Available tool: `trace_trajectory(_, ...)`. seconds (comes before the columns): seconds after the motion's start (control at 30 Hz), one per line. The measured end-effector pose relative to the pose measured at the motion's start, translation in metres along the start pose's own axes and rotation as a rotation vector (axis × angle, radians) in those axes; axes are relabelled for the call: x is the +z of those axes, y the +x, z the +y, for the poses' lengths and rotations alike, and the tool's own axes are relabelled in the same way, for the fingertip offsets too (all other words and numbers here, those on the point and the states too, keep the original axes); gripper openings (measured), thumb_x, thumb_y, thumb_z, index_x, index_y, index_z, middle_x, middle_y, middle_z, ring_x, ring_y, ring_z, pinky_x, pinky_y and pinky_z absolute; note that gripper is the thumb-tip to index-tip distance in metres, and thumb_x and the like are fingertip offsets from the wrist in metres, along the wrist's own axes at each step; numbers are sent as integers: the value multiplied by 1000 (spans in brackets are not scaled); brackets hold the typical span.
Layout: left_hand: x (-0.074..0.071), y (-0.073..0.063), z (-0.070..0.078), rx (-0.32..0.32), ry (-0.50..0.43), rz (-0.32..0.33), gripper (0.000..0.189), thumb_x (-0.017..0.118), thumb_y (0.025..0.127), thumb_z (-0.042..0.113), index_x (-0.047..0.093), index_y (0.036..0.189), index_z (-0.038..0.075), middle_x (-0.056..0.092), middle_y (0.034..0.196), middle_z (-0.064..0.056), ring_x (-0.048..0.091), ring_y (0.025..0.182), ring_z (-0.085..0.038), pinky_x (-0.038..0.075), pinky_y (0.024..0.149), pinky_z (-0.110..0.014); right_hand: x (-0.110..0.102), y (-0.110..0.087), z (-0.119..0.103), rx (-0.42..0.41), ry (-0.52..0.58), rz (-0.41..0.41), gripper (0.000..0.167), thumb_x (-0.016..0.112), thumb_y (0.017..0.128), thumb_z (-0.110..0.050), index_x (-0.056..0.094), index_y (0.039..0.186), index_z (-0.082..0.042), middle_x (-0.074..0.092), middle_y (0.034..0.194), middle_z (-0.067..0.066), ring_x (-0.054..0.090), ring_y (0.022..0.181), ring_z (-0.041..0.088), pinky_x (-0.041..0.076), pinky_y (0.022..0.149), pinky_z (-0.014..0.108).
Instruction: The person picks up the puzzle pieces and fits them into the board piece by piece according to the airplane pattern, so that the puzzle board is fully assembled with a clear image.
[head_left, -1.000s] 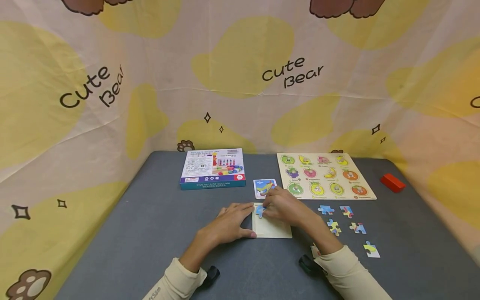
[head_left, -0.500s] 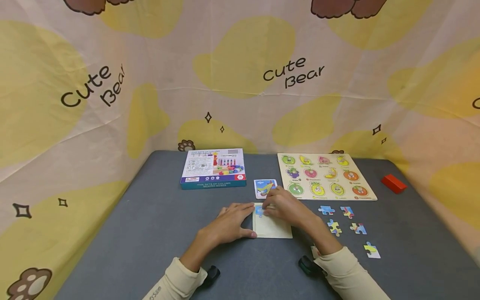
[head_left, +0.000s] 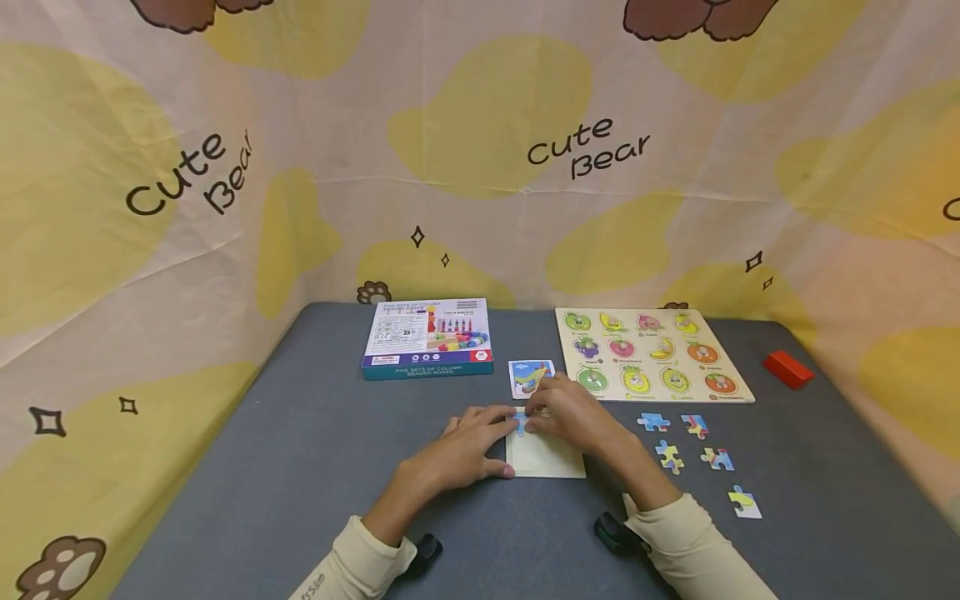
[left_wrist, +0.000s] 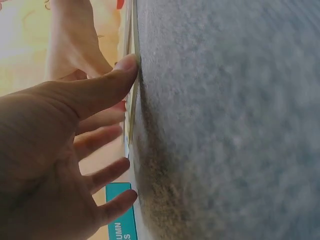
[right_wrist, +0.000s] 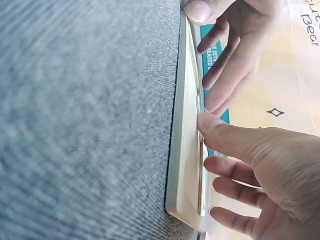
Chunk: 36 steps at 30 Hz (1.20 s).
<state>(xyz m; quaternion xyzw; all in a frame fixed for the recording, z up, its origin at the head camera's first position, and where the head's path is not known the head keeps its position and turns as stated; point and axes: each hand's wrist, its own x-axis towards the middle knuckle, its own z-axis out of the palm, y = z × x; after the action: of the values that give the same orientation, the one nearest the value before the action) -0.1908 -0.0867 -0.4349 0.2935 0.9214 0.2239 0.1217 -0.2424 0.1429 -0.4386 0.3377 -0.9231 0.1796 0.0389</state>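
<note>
A shallow cream puzzle tray [head_left: 546, 460] lies flat at the middle of the table. In its upper left corner sits a blue jigsaw piece [head_left: 520, 422], partly covered by fingers. My left hand [head_left: 467, 446] rests along the tray's left side, its thumb at the lower left corner and its index fingertip by the blue piece. My right hand [head_left: 573, 414] reaches over the tray's top edge, fingers bent, thumb and fingertips pinching at the piece's right side. In the right wrist view the right thumb [right_wrist: 212, 125] touches the tray's upper face. What lies under the right fingers is hidden.
Several loose jigsaw pieces [head_left: 670, 457] lie right of the tray. Behind it are a banana picture card [head_left: 525, 375], a fruit board [head_left: 652, 354], and a beaded-boxes carton [head_left: 427, 337]. A red block [head_left: 787, 369] sits at the far right.
My left index finger has shifted slightly right, from the tray's edge onto the blue piece's side. The blue piece has turned or slid a little toward the corner. The right hand stays nearly in place.
</note>
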Motion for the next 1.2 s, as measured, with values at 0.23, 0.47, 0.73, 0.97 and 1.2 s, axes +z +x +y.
trace_trajectory(0.23,2,1,2,16,39,-32,66,72,102,35,48,161,17,45,165,-1,34,152,-33,29,116,-61,-1,-2,2,16,12,10,18,87,89,-23,84,101,-10,76,102,3,64,99,24,53,88,42)
trace_trajectory(0.47,3,1,3,13,53,-26,64,72,102,36,51,159,17,45,166,1,34,152,-33,29,116,-61,-8,-13,8,41,89,-25,20,84,92,-23,82,106,-9,75,105,2,64,103,24,51,94,47)
trace_trajectory(0.73,3,1,3,-2,68,-24,64,72,102,37,51,159,17,44,167,1,34,152,-33,29,116,-60,-28,-38,22,148,143,-39,26,83,93,-24,81,116,-12,73,113,1,60,112,25,50,100,52)
trace_trajectory(0.97,3,0,3,10,69,-14,64,73,101,34,51,159,16,45,166,0,36,151,-34,29,115,-60,-44,-65,44,212,124,-4,29,85,91,-26,80,117,-13,74,119,3,61,118,31,47,103,57)
trace_trajectory(1.2,2,0,3,4,56,-23,64,73,102,35,51,159,16,45,166,-1,35,152,-34,29,116,-60,-53,-87,62,239,130,10,35,87,89,-27,79,117,-9,74,115,4,61,109,28,47,97,55)
